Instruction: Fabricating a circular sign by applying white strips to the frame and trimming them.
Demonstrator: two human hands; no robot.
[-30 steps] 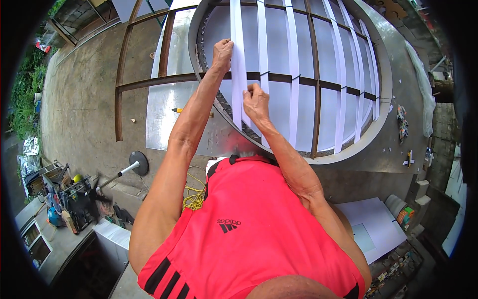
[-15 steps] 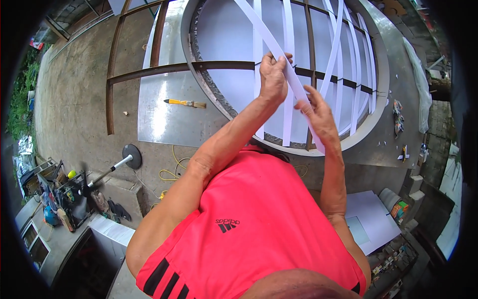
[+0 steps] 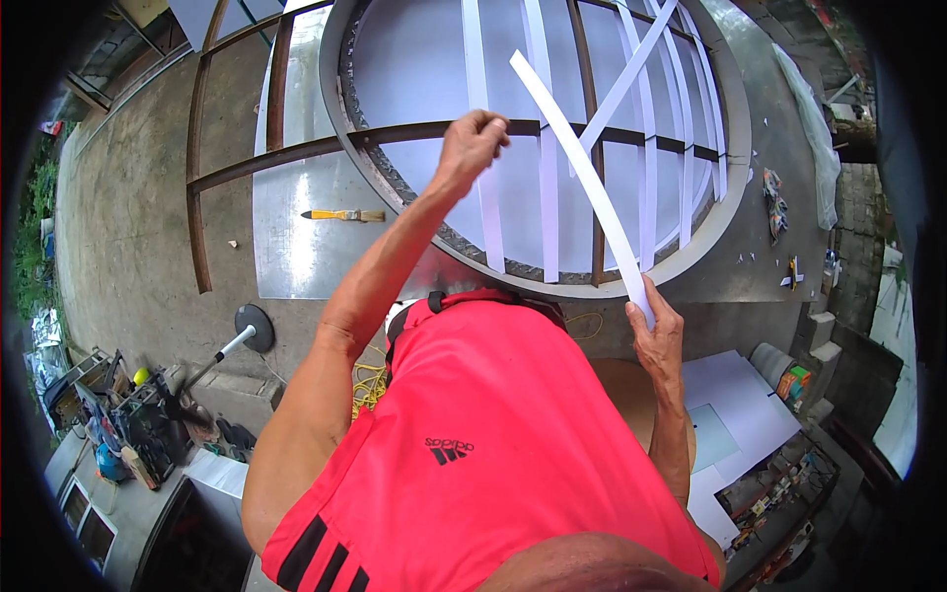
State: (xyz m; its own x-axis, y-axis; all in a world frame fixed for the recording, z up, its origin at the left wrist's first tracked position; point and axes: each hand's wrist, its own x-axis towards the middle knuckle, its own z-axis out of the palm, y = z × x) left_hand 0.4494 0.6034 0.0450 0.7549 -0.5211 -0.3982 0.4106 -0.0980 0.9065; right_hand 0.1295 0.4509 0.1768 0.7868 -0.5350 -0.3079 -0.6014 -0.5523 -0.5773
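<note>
A long white strip (image 3: pixel 582 163) slants over the round frame, its far end free. My right hand (image 3: pixel 659 335) grips its near end, just outside the frame's near rim. Above a crossing metal bar (image 3: pixel 409 131), my left hand (image 3: pixel 473 153) is apart from that strip, fingers curled together; whether anything small is in them is hidden. Beneath both hands lies the large round frame (image 3: pixel 725 212) with a pale grey rim and a white panel (image 3: pixel 424 74) inside. Several more white strips (image 3: pixel 547 197) run lengthwise across it, and one loose strip (image 3: pixel 631 69) lies diagonally over them.
Rusty angle-iron bars (image 3: pixel 197 148) extend left of the frame over a shiny metal sheet (image 3: pixel 296 261). A yellow-handled paintbrush (image 3: pixel 343 215) lies on the sheet. Yellow cord (image 3: pixel 369 385) is by my left side. A round-based stand (image 3: pixel 254 328) and tools lie further left; clear plastic (image 3: pixel 809 133) lies right.
My left hand has let go of the white strip and moved left. My right hand has drawn the strip toward me and now holds its near end.
</note>
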